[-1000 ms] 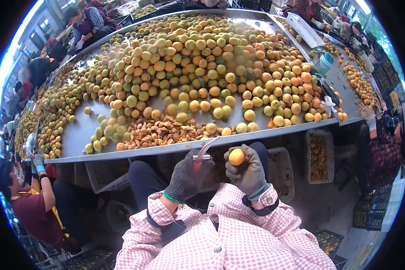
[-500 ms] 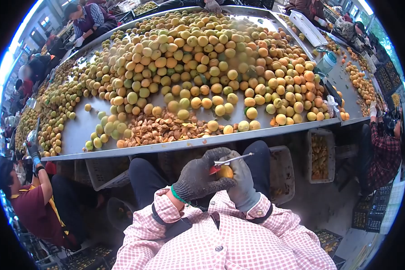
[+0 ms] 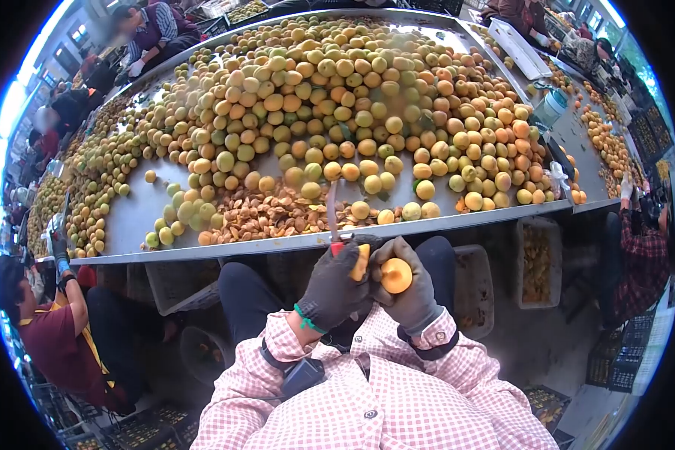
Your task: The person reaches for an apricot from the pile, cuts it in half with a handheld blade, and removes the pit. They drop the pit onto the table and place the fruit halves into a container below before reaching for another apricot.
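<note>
My left hand [image 3: 330, 289], in a dark glove, is closed around a small knife [image 3: 336, 245] with a red handle and its blade pointing up toward the table edge. The same hand also pinches a cut apricot half [image 3: 361, 262] by the fingertips. Close beside it, my right hand [image 3: 416, 296], in a grey glove, grips the other apricot half [image 3: 396, 275], its cut face up and what looks like the pit in the middle. Both hands are above my lap, just short of the table. Pits and scraps [image 3: 274, 216] lie heaped near the table's front edge.
Apricots [image 3: 292, 82] cover much of the metal table [image 3: 131, 217]. Under its edge stand plastic crates [image 3: 538, 262] and a bucket [image 3: 201, 352]. A bottle [image 3: 551, 107] is at the right. Co-workers sit at left [image 3: 49, 330], right [image 3: 637, 255] and behind the table.
The apricot between my hands has come apart into two halves, one in each hand. The knife has swung from pointing right across the fruit to pointing up, and my hands have parted slightly.
</note>
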A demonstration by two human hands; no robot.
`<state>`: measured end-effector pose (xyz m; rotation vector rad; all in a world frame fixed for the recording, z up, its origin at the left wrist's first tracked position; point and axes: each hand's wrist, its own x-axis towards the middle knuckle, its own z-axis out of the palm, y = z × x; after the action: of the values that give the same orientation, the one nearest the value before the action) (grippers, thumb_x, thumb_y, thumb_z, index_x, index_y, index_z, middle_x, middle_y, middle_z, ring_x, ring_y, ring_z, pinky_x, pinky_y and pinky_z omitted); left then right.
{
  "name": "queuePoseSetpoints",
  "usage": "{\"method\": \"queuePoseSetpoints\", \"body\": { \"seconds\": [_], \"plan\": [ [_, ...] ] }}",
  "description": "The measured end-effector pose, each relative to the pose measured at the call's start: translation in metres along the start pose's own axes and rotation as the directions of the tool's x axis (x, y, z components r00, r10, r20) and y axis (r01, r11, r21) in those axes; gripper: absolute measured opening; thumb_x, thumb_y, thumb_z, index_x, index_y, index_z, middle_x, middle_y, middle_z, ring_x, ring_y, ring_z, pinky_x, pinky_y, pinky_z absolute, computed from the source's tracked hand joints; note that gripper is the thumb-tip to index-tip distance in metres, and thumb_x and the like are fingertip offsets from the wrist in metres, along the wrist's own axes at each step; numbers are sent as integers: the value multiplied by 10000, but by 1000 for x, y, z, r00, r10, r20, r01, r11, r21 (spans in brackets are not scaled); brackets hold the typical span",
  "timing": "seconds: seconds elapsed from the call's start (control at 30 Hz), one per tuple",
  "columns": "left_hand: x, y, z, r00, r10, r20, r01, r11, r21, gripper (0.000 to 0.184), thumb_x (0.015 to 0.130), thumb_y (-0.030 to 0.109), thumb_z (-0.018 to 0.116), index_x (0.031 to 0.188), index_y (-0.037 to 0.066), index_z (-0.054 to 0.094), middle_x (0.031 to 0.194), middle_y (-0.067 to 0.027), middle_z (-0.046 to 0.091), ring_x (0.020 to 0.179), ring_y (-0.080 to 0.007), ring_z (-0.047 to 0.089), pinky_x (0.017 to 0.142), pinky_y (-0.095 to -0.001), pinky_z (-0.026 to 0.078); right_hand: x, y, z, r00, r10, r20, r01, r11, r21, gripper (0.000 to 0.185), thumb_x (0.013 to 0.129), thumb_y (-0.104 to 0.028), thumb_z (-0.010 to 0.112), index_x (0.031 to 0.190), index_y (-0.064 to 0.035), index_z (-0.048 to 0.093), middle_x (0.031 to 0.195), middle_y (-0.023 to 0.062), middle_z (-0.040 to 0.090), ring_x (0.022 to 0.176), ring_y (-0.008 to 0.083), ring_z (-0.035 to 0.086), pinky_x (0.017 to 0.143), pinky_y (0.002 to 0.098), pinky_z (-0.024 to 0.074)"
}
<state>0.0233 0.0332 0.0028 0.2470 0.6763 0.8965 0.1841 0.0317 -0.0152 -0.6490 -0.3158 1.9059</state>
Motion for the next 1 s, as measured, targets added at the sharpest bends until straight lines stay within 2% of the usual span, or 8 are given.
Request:
{"method": "queuePoseSetpoints", "body": {
  "seconds": [0.07,0.13,0.2,0.33,0.4,0.53,0.63,1.0],
  "plan": [
    [3,-9,-10,951,303,-52,-108,487,867,280,812,191,652,1003,22,536,816,-101,586,726,-286,592,656,-368,480,-5,0,-11,993,112,32,-99,957,-273,29,918,-29,490,933,-51,503,818,39,506,700,96,520,660,190,444],
    [3,-4,-13,969,195,-154,-24,691,722,318,765,181,664,1005,23,526,852,-153,587,765,-346,591,668,-386,475,0,9,-26,952,-46,301,249,690,-680,134,943,-72,450,1056,-46,517,922,41,547,807,91,542,745,201,446],
    [7,-2,-22,948,297,116,-162,135,978,382,720,164,701,1031,26,527,889,-156,598,848,-352,602,727,-397,486,7,21,-26,981,-172,89,185,703,-687,381,883,-48,553,1253,-39,462,1116,71,549,1012,131,537,900,269,420],
    [5,-2,-17,986,107,-129,8,739,674,501,941,506,420,1223,98,491,565,16,442,376,-82,339,368,-205,260,-3,15,5,833,-315,454,548,368,-751,633,792,-101,676,1356,-42,394,1246,158,497,1175,275,486,1028,356,349],
    [24,-10,-25,397,613,683,-651,-337,680,408,935,414,504,1182,92,532,664,-1,544,457,-79,462,410,-196,355,-3,4,15,791,-245,560,570,-36,-821,663,692,-89,743,1298,-86,472,1195,146,541,1105,325,521,973,374,396],
    [12,0,-36,750,474,462,-541,36,840,286,914,310,581,1089,84,583,730,-4,590,563,-74,541,474,-203,426,-5,7,9,643,-391,659,550,-364,-752,494,688,-121,767,1131,-95,552,860,57,597,789,243,579,762,354,465],
    [4,5,-22,945,275,-176,-142,833,535,152,874,159,638,969,42,624,781,-12,633,696,-104,567,631,-261,457,-16,4,4,967,-150,-203,12,830,-557,350,822,-201,718,1055,-69,493,740,-19,472,675,64,457,550,162,383],
    [-4,8,9,963,218,161,-243,957,160,257,906,225,595,1051,23,529,614,-19,431,459,-133,417,414,-260,356,-21,23,-3,769,577,277,-593,804,-28,320,943,-237,503,1186,-30,514,1020,92,602,809,175,583,675,264,469]
  ]
}}
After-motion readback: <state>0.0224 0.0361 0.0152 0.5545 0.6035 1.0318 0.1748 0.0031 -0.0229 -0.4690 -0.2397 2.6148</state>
